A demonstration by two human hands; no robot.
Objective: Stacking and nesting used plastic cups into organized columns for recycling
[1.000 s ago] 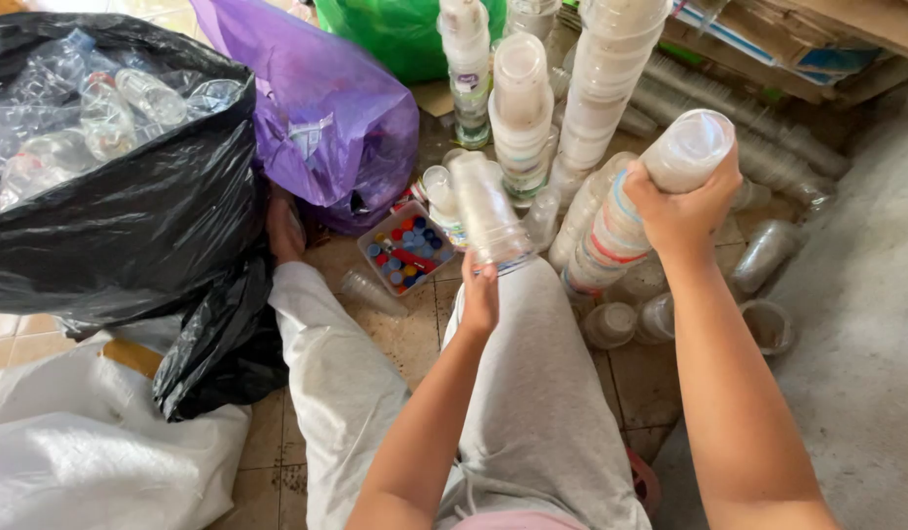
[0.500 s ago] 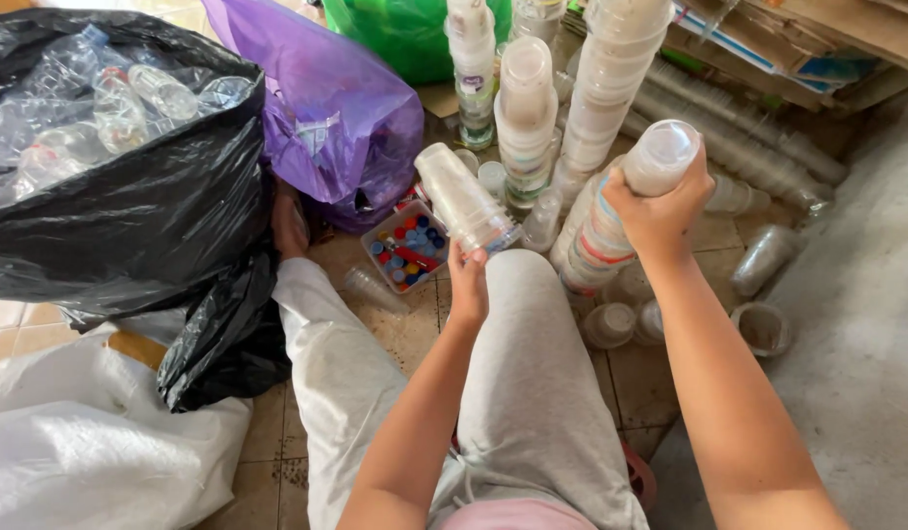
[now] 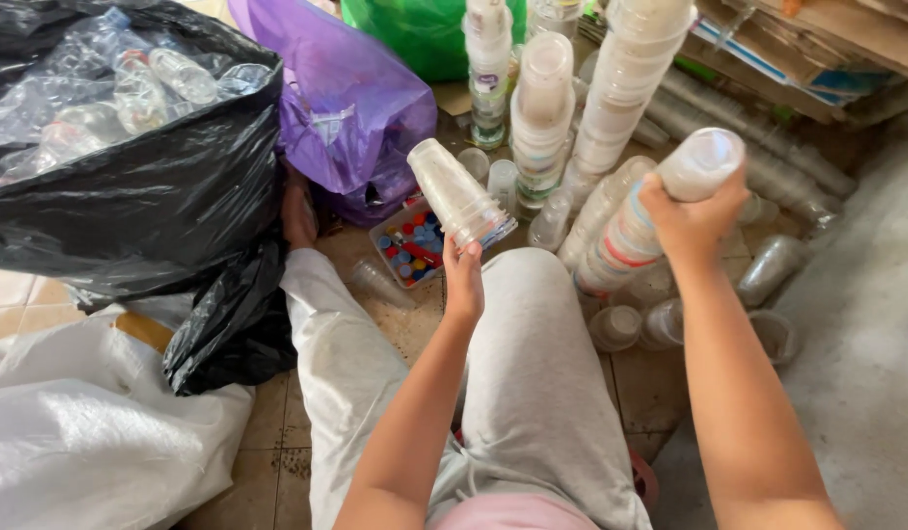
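Observation:
My left hand (image 3: 464,280) grips the rim end of a short stack of clear plastic cups (image 3: 456,191), which tilts up and to the left above my knee. My right hand (image 3: 692,218) is closed around the top of a long leaning stack of plastic cups (image 3: 639,218) with coloured bands; its lower end rests near the floor by my right leg. Tall upright stacks of white and clear cups (image 3: 621,88) stand just behind both hands.
A black bag full of clear plastic bottles (image 3: 130,147) fills the left. A purple bag (image 3: 346,98) and a green bag (image 3: 415,34) lie behind. A small tray of coloured caps (image 3: 410,245) sits on the tiled floor. Loose cups (image 3: 773,270) lie at right; white sack (image 3: 91,442) lower left.
My left hand has lifted the short cup stack higher and tilted it left. My right hand has pulled the top of the long stack slightly lower and nearer.

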